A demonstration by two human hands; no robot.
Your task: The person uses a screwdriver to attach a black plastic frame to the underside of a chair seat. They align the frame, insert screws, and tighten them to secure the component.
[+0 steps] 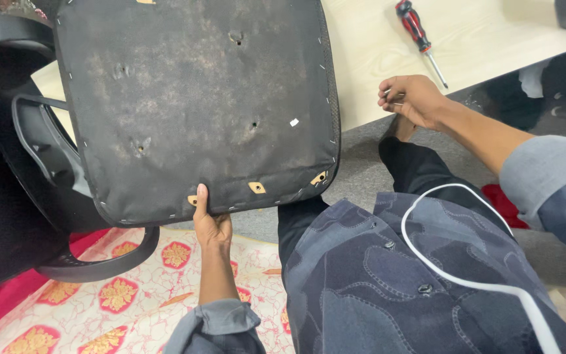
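resting against the left hand [209, 226] grip, the seat base [194, 108] stands just above.

pale wood-grain tabletop [479, 39] top right under even indoor light, grey concrete floor [361, 164] below its edge, red-and-cream floral patterned mat [132, 301] spread bottom left, dark shadowed gap under table at right

It looks like an office used as a repair corner: a pale wooden desk [466, 39] with a red-handled screwdriver [419, 36], an overturned office chair seat [191, 105], grey carpet floor [361, 164].
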